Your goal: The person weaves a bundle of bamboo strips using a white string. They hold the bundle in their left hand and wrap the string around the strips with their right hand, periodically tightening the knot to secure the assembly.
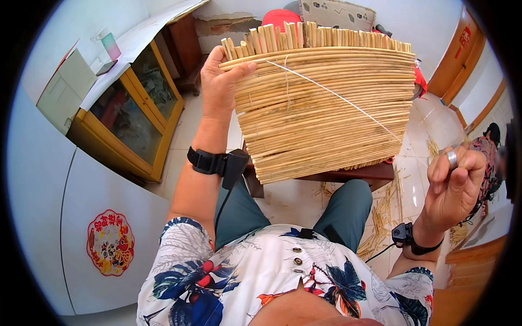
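Holding up a stalk panel, white thread strung across it

Gripping: left hand (218, 81) clamped on the panel's upper left corner, thumb on the near face, fingers wrapped behind. Right hand (457, 176) raised off the panel's lower right side, fingers curled closed on the white thread (334, 96), ring (452, 160) on one finger. Thread runs straight from near the left thumb, slanting down across the face to the right edge, then faintly on to the right hand. Stalk panel (326, 117) is in front of the chest, slightly tilted, stalks lying side by side; a row of stalk ends (353, 37) pokes up along its top edge.

Black straps on both wrists, box (235, 168) on the left one. Below and behind the panel: dark red table (353, 175), partly hidden. Person's knees near it, green trousers (348, 209). Loose stalks (387, 214) scattered on the floor, right. Far right: another person (485, 145), patterned clothes. Left: glass-door cabinet (147, 106), wooden frame. Back: red stool (281, 17), partly covered.
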`<state>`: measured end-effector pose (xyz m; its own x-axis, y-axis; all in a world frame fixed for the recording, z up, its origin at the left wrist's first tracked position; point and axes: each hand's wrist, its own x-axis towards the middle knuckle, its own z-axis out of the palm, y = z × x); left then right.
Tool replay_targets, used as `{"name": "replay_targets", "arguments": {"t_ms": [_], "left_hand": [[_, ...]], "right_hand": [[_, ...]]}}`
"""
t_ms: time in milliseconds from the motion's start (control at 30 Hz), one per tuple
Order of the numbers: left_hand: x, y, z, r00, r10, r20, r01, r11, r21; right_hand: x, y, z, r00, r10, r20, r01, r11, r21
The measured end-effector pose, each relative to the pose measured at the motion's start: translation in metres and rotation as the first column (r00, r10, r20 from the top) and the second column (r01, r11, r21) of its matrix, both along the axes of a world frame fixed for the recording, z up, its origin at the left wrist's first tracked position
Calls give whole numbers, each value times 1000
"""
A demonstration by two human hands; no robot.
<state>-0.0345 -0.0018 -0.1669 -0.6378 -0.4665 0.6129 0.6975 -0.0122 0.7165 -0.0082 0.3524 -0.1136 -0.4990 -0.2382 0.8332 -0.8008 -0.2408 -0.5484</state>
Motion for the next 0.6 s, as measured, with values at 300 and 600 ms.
{"name": "replay_targets", "arguments": {"t_ms": [300,600], "left_hand": [[-5,-1,-2,991,-130,-27,132,989,70],[-6,2,0,999,45,9,-45,999,23]], "right_hand": [[-21,5,10,996,82,22,-81,996,-43],[15,-2,6,998,-16,-66,14,1000,-23]]}}
